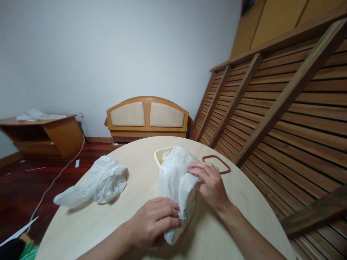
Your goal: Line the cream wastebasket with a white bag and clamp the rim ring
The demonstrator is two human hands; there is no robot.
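A white plastic bag (176,177) covers most of a pale yellow bin (158,156), whose rim shows at the upper left of the bag. My left hand (157,220) is closed on the near, lower part of the bag, fingers curled over its edge. On the other side, my right hand (211,182) grips the bag's right side, with the thumb tucked out of sight. Just beyond that hand lies a brown rounded frame (218,163), flat on the table. How much of the bin the bag wraps is hidden.
A second crumpled white plastic bag (108,178) lies on the left of the round table (141,162). Wooden slatted panels (271,119) lean along the right. Behind stand a headboard (148,115) and a low wooden cabinet (59,137); a cable (58,177) crosses the floor.
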